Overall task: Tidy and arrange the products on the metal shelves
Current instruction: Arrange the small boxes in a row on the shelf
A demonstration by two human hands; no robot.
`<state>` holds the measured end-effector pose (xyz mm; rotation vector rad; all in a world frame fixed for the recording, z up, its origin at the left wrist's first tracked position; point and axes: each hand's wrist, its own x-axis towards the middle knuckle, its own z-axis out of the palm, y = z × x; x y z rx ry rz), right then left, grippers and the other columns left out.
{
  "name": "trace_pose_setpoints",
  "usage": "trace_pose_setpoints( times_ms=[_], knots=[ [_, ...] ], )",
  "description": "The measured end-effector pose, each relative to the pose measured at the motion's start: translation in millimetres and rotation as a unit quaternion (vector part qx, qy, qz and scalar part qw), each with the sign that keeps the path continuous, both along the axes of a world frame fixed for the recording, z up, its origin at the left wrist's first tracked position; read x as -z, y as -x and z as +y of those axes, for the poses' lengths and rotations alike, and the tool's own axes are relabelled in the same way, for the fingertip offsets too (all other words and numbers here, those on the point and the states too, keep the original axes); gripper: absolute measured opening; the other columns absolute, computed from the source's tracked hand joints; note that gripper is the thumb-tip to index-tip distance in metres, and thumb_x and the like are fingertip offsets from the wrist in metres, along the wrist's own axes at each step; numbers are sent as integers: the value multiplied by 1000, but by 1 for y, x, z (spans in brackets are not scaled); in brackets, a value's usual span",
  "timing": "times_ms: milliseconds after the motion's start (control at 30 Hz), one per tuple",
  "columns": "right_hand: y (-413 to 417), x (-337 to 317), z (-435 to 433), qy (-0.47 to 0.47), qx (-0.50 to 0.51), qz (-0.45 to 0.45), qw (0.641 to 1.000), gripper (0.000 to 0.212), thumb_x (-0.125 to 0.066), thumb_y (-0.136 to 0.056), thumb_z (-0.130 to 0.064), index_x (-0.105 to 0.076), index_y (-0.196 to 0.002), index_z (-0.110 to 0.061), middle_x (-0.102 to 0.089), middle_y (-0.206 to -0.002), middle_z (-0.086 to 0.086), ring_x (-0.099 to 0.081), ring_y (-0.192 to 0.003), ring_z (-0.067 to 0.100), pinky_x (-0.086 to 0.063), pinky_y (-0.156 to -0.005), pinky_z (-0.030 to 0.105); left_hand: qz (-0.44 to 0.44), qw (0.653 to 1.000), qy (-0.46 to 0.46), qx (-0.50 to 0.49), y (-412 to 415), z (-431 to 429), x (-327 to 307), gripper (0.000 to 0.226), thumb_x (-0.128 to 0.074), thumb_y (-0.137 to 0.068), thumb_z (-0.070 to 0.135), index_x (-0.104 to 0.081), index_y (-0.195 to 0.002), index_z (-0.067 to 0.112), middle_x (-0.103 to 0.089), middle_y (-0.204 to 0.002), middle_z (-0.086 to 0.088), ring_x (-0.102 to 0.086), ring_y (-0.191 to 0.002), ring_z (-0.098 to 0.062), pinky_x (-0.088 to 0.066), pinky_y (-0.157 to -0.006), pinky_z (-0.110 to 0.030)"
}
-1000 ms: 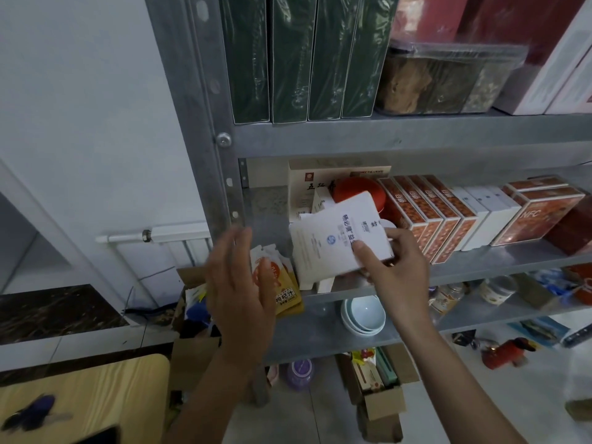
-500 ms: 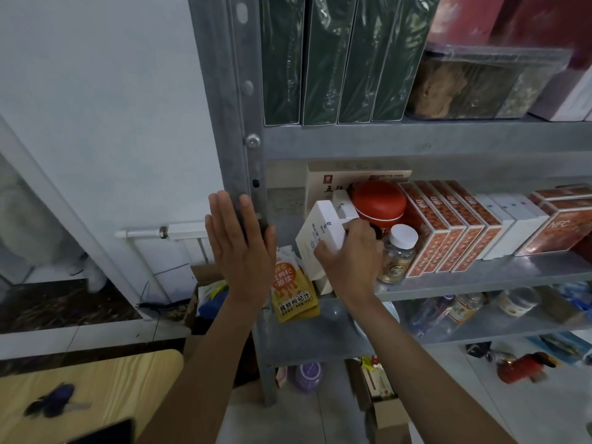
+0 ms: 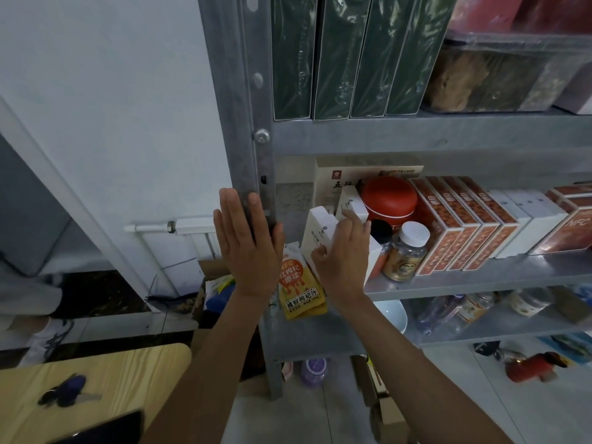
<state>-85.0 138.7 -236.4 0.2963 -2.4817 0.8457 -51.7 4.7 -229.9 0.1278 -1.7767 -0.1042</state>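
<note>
Shelves (image 3: 480, 277) of grey metal fill the right of our view, with a steel post (image 3: 237, 107) at their left edge. Our left hand (image 3: 248, 251) is released, fingers straight and together, laid flat over that post beside the middle shelf; we cannot tell how firmly it presses. Our right hand (image 3: 344, 264) is grasping a white box (image 3: 317, 232) at the near left end of the middle shelf, thumb on its near face and fingers curled over its right side. The box stands upright and leans a little to the left. A second white box (image 3: 352, 203) stands just behind it, and a red tin (image 3: 389, 198) sits to the right of that. Near the tin stands a jar (image 3: 405, 254) with a white lid, then a row of red boxes (image 3: 461, 225). An orange pouch (image 3: 298, 283) hangs over the shelf edge between our wrists. Green boxes (image 3: 349, 56) stand upright on the shelf above. A wooden counter (image 3: 112, 373) shows at lower left.
</note>
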Motion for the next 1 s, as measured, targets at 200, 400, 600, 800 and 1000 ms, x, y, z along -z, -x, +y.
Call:
trace_pose_setpoints(
  times_ms=[200,400,600,800,1000],
  knots=[
    [-2,5,-3,-183,3,-20,983,66,-76,-69,-12,-57,-132,-10,-51,-143,13,-39,-139,32,-12,-116,52,3,1000,-9,4,0,1,0,64,-29,-105,36,6,-155,15,16,-162,-5,2,-150,-23,-16,-121,-42],
    [-3,0,0,-302,23,-50,952,67,-62,-86,-29,-41,-146,-9,-34,-155,13,-19,-148,31,11,-115,57,1,1000,-7,3,0,0,1,65,-29,-105,36,6,-155,14,16,-162,-6,2,-150,-24,-17,-121,-43],
    [0,-25,2,-321,-23,-130,938,72,-41,-98,-47,-9,-155,-18,7,-163,9,16,-149,28,13,-116,56,2,1000,-8,6,0,0,2,64,-29,-105,36,4,-155,14,14,-162,-7,0,-150,-25,-18,-120,-43],
    [7,-34,7,-298,-66,-149,941,77,-47,-95,-52,-11,-155,-19,2,-163,10,11,-150,29,7,-117,57,-1,1000,-10,5,0,0,1,66,-32,-105,36,6,-155,15,15,-162,-6,2,-150,-23,-15,-121,-42],
    [36,-48,19,-123,-6,-104,987,58,-40,-99,-50,-48,-140,-10,-45,-144,17,-39,-133,33,-33,-106,44,5,1000,-5,8,0,-1,2,65,-33,-105,34,3,-155,13,13,-162,-8,-1,-150,-25,-19,-119,-43]
  ],
)
